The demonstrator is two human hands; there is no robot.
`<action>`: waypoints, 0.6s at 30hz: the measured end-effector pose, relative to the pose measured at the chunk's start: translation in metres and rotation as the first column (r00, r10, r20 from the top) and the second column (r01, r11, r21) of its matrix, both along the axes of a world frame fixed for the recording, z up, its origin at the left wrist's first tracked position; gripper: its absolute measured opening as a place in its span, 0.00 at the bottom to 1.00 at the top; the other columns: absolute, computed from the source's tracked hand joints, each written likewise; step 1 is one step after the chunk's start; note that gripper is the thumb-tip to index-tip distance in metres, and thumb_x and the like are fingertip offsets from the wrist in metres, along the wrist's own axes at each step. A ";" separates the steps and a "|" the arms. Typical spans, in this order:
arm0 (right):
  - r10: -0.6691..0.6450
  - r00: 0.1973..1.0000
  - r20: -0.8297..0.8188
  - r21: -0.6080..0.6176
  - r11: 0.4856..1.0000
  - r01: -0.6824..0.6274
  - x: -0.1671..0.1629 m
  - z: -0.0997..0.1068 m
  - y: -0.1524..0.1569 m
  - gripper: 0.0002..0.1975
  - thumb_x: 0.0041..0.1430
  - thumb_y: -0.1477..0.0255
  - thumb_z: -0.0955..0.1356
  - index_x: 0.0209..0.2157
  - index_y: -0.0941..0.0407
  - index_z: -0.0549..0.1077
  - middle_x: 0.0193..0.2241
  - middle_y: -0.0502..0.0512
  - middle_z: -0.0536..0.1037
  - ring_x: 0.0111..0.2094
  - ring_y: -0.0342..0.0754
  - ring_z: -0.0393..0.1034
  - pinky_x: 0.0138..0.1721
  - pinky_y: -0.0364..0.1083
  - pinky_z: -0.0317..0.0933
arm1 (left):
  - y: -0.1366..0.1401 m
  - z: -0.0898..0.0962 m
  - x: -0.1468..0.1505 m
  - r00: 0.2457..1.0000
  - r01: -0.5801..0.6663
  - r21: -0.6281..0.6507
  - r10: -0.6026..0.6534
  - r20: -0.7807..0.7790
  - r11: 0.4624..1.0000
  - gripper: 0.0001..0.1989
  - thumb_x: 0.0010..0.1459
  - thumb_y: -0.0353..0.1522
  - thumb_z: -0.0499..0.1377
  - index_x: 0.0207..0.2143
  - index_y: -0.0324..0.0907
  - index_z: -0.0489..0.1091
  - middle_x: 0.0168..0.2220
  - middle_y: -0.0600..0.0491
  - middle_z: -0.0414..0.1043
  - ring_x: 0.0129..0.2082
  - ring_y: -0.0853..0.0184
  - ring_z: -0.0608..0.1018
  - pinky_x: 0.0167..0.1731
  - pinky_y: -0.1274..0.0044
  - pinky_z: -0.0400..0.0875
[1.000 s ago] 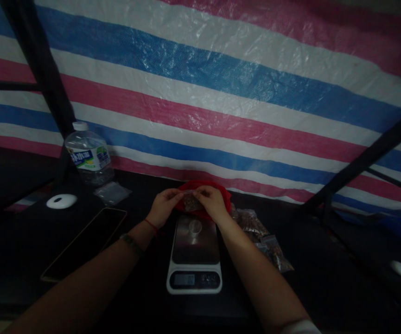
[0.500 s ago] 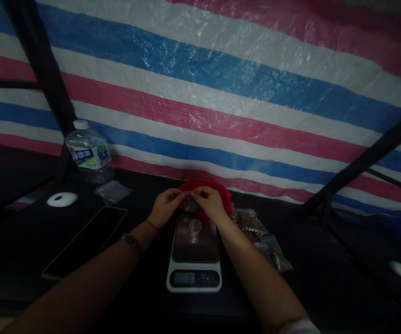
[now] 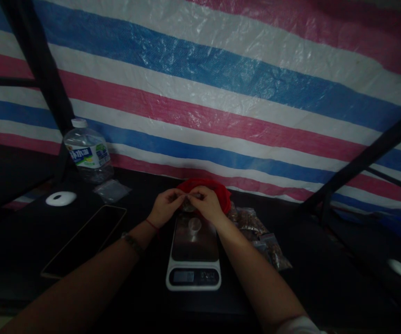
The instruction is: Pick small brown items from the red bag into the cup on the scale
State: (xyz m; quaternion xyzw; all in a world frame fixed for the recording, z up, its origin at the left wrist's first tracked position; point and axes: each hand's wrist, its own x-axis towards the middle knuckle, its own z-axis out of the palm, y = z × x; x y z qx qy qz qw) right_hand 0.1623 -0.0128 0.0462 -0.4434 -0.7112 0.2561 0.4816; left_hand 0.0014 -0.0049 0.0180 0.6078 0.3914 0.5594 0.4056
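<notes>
My left hand (image 3: pixel 166 205) and my right hand (image 3: pixel 205 202) meet just beyond the kitchen scale (image 3: pixel 193 274), fingers pinched along the top of a small clear zip bag (image 3: pixel 188 207). Something brownish shows in the bag, though fingers cover much of it. Behind the hands sits a red basin (image 3: pixel 225 198), its contents mostly hidden. A small clear round cup (image 3: pixel 194 226) stands on the scale's metal plate. To the right of my right forearm lie several filled zip bags (image 3: pixel 252 221) with brown contents.
At the left are a phone (image 3: pixel 85 241), a stack of empty clear bags (image 3: pixel 112 190), a large plastic bottle (image 3: pixel 88 155) and a white oval object (image 3: pixel 61 198). Another white oval (image 3: pixel 399 267) lies far right. A striped sheet (image 3: pixel 200 102) hangs behind the black table, with dark slanted bars at both sides.
My right hand's fingers have shifted slightly left along the bag's top, closer to my left hand. The view has moved very slightly; the other things stay put.
</notes>
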 end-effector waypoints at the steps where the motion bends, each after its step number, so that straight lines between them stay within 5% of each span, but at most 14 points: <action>1: 0.000 1.000 0.010 0.006 1.000 0.000 0.000 0.000 0.000 0.03 0.49 0.72 0.69 0.27 0.56 0.75 0.27 0.52 0.77 0.30 0.46 0.70 0.32 0.43 0.63 | 0.000 0.000 0.000 1.000 -0.004 0.006 0.004 -0.013 1.000 0.12 0.47 0.40 0.62 0.28 0.39 0.73 0.28 0.51 0.76 0.28 0.66 0.77 0.30 0.76 0.74; 10: 0.039 0.995 0.089 0.080 0.996 -0.046 -0.001 0.004 -0.002 0.03 0.50 0.76 0.68 0.26 0.55 0.75 0.28 0.51 0.77 0.32 0.45 0.70 0.36 0.43 0.63 | 0.002 -0.003 -0.001 0.989 -0.012 0.115 0.029 -0.148 0.993 0.10 0.49 0.37 0.59 0.30 0.39 0.73 0.31 0.51 0.77 0.31 0.66 0.77 0.33 0.77 0.73; 18: -0.085 0.994 0.065 0.099 0.992 0.078 0.012 0.014 0.005 0.04 0.51 0.73 0.70 0.24 0.55 0.76 0.27 0.52 0.77 0.32 0.47 0.70 0.37 0.45 0.62 | 0.004 0.001 -0.005 0.986 -0.122 0.074 0.130 -0.106 0.990 0.12 0.50 0.39 0.60 0.29 0.39 0.75 0.29 0.51 0.77 0.31 0.65 0.78 0.35 0.75 0.74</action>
